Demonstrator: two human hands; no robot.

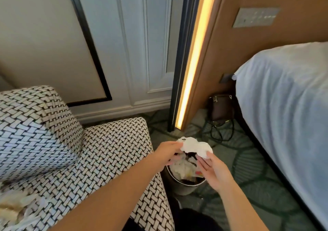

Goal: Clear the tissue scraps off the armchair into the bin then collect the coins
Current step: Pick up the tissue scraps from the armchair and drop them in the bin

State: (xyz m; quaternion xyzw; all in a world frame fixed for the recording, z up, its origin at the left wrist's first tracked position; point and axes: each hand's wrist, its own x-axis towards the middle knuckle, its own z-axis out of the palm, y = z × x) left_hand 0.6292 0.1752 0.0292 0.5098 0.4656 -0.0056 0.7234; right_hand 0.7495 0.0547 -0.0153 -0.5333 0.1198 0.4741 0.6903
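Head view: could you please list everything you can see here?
carpet: one, green, patterned, floor
armchair: one, black-and-white weave, left
pale scraps: several, blurred, on armchair seat
bin: one, dark, on carpet beside armchair, part full
tissue: one, white, over bin
bed: one, white, right
handbag: one, brown, on carpet by bed
cable: one, black, by handbag
light strip: one, warm yellow, upright, centre
switch plate: one, silver, above bed
left hand: pinches tissue's left edge
right hand: at tissue's right end, grip unclear
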